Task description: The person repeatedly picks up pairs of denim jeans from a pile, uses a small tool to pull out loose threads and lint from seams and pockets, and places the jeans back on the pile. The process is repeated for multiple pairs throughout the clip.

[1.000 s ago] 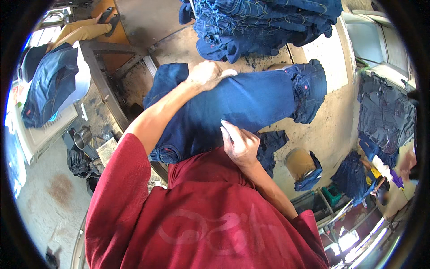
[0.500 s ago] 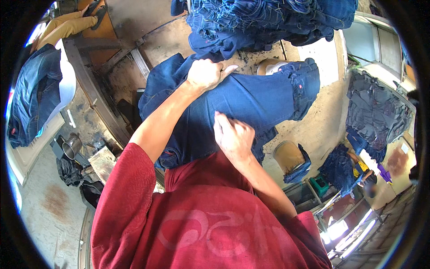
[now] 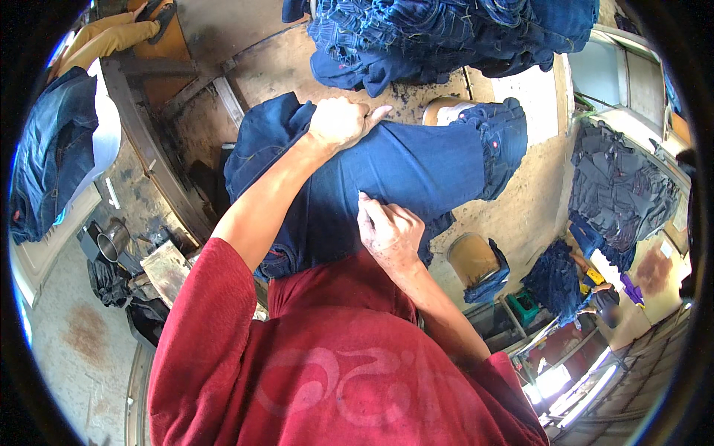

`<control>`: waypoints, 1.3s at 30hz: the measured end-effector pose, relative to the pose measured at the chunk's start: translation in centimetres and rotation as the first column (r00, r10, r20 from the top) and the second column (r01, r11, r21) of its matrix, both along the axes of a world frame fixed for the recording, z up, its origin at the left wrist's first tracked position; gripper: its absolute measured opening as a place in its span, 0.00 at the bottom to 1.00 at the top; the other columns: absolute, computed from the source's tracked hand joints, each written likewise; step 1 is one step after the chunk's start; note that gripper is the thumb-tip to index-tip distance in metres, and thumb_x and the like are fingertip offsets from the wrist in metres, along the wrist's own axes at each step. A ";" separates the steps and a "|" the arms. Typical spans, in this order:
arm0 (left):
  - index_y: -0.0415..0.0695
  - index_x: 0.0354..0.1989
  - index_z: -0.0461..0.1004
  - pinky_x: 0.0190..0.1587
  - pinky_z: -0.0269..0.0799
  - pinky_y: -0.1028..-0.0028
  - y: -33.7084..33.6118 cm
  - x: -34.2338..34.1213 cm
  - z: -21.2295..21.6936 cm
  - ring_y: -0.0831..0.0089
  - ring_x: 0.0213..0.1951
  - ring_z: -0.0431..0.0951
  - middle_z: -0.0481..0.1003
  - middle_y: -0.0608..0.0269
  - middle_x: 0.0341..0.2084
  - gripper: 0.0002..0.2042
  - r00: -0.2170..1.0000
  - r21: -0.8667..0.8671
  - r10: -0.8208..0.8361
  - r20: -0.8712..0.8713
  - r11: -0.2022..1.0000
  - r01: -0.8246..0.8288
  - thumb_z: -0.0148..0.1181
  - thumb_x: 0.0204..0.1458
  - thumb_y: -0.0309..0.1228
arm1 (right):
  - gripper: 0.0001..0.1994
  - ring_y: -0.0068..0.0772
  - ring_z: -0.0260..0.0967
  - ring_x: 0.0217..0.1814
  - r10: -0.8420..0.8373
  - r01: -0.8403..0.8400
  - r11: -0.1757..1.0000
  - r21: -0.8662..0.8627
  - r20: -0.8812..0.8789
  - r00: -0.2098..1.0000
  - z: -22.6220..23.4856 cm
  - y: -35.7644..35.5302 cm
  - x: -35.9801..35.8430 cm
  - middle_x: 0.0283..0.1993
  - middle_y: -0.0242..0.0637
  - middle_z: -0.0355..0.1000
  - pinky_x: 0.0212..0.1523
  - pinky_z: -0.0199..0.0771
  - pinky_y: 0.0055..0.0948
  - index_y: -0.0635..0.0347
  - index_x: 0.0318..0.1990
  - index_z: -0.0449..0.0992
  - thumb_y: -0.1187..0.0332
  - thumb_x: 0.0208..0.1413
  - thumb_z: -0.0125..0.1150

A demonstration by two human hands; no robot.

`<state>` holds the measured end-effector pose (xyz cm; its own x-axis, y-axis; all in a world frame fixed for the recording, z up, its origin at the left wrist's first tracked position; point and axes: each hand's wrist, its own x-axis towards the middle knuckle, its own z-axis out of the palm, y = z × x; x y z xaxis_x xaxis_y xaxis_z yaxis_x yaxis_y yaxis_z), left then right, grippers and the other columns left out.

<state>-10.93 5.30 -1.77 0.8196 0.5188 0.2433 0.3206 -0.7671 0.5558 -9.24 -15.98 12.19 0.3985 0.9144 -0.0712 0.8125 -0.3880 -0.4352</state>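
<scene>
Jeans point(image 3: 424, 163) lie beneath the left hand point(image 3: 342, 125), curled at their far edge, thumb out, and the right hand point(image 3: 393, 234), fingers bent; whether either pinches them, I cannot tell. Beyond both sits a denim pile point(image 3: 439, 37).

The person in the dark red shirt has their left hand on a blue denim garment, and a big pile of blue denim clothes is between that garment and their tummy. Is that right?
Not quite: the head view shows the big pile of blue denim clothes beyond the blue denim garment, not on its near side. The left hand is on the garment, as you said.
</scene>
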 end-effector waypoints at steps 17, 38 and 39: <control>0.45 0.15 0.81 0.23 0.78 0.57 -0.1 0.0 -0.4 0.52 0.15 0.80 0.75 0.49 0.10 0.31 0.996 -0.073 -0.015 -0.088 0.997 0.008 0.65 0.67 0.54 | 0.05 0.33 0.75 0.20 -0.054 0.057 0.989 0.133 -0.030 0.998 0.8 -1.4 -0.2 0.23 0.30 0.77 0.21 0.75 0.33 0.52 0.41 0.84 0.72 0.58 0.73; 0.46 0.16 0.82 0.22 0.78 0.58 -0.2 -0.1 -0.8 0.52 0.15 0.81 0.76 0.50 0.10 0.31 0.993 -0.021 -0.003 -0.121 1.000 0.000 0.64 0.65 0.57 | 0.04 0.35 0.77 0.20 -0.133 0.146 0.978 0.152 -0.097 0.986 0.4 -1.3 -0.2 0.22 0.35 0.76 0.23 0.75 0.36 0.53 0.38 0.83 0.74 0.59 0.73; 0.46 0.15 0.82 0.22 0.78 0.58 -0.2 -0.1 -0.9 0.52 0.15 0.81 0.76 0.50 0.11 0.31 0.995 -0.025 -0.005 -0.096 1.000 0.003 0.65 0.65 0.57 | 0.04 0.35 0.77 0.21 -0.122 0.131 0.983 0.133 -0.073 0.990 0.5 -1.3 -0.2 0.22 0.35 0.76 0.23 0.75 0.36 0.53 0.38 0.83 0.74 0.59 0.74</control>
